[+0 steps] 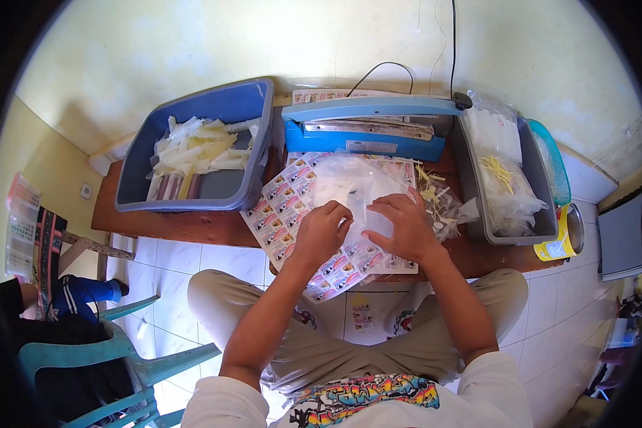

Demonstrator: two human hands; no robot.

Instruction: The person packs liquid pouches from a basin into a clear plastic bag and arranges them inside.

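Observation:
A clear plastic bag point(360, 192) lies over printed label sheets point(282, 214) on the low wooden bench, directly in front of me. My left hand point(323, 232) is at its near left side, fingers curled together at the plastic; the fingertips are partly hidden. On the right, my right hand point(404, 227) rests over the bag with thumb and fingers apart. A small dark mark shows in the bag between the hands. Just behind stands a blue bag sealer point(367, 139) with its long lever arm across the top.
A grey-blue tub point(192, 203) at left holds pale wrapped packets. A grey bin point(510, 239) at right holds plastic packs and yellow strips. Plastic scraps point(442, 210) lie near my right hand. A yellow can point(556, 246) and a green chair point(121, 349) flank the bench point(171, 227).

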